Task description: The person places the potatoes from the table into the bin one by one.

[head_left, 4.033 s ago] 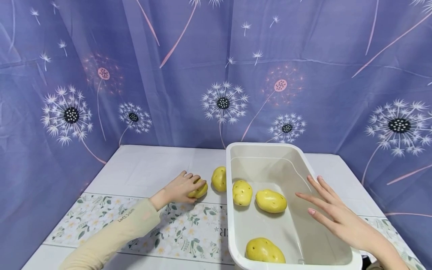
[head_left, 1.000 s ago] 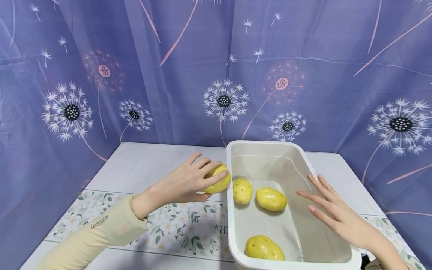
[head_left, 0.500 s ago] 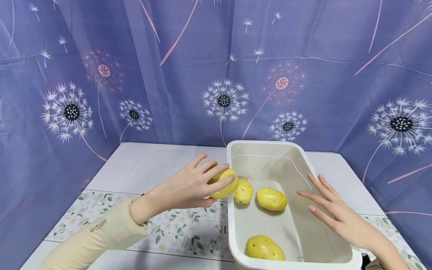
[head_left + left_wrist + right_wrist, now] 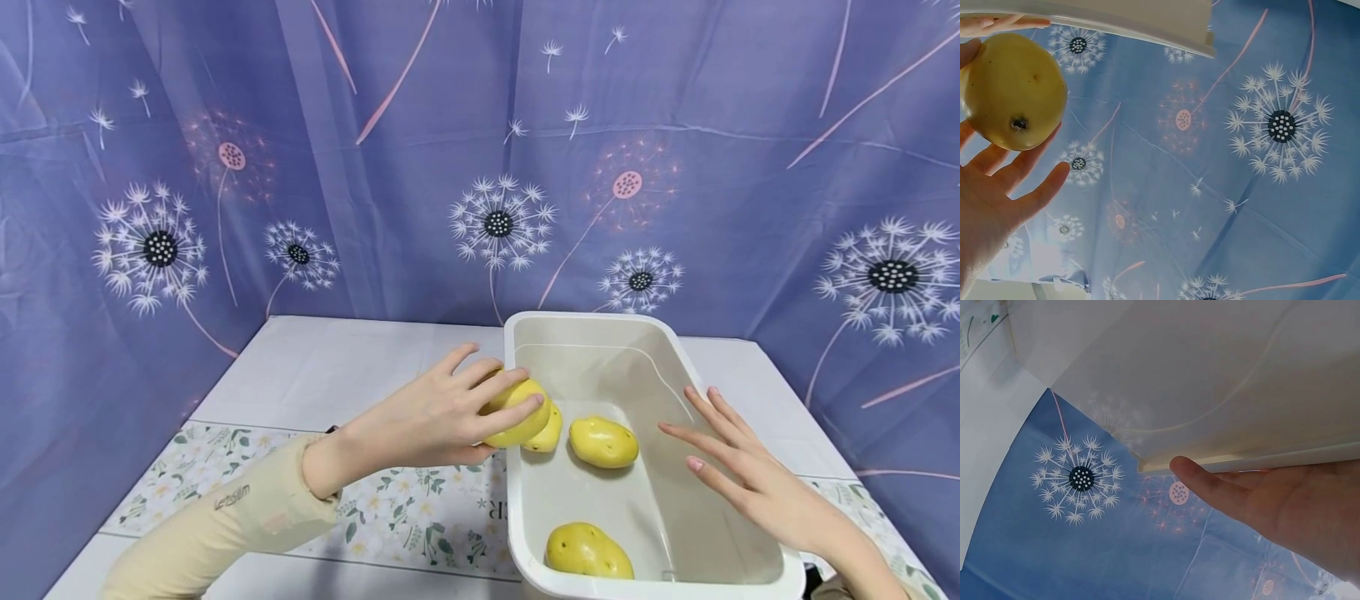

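My left hand (image 4: 450, 412) grips a yellow potato (image 4: 525, 417) over the left rim of a white plastic bin (image 4: 512, 500). In the left wrist view the same potato (image 4: 1016, 94) sits between thumb and fingers, a dark spot on its skin. It partly covers another potato (image 4: 550, 433) lying inside the bin. Two more lie on the bin floor: one potato (image 4: 603, 442) near the middle, one potato (image 4: 588, 552) at the near end. My right hand (image 4: 765, 487) rests at the bin's right rim, fingers spread and straight, holding nothing; the right wrist view shows its fingers (image 4: 1210, 484) along the rim.
The bin stands on a table with a white cover (image 4: 337, 358) and a floral band (image 4: 405, 508). Behind and at both sides hangs a blue-purple curtain (image 4: 390, 225) printed with dandelions.
My left hand took hold of a potato on the table left of the bin, lifted it and carried it right, over the rim. My right hand stays put.
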The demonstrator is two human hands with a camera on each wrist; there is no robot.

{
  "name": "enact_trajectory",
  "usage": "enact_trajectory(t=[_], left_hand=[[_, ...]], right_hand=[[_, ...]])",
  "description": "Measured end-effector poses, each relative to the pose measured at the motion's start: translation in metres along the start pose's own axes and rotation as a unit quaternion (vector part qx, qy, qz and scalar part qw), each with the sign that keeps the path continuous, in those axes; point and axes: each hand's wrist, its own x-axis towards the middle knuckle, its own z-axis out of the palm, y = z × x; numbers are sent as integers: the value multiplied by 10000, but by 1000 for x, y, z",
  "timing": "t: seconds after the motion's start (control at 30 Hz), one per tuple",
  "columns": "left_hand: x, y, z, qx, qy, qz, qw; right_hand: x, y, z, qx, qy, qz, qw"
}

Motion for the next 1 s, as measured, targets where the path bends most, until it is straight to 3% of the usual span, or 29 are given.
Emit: enact_trajectory(t=[0.27,1.0], left_hand=[[13,2,-1,25,115,150,9998],[41,4,10,253,-161,630,9976]], right_hand=[[-1,1,1,-3,-18,-27,10000],[-1,0,-1,181,-113,85,9997]])
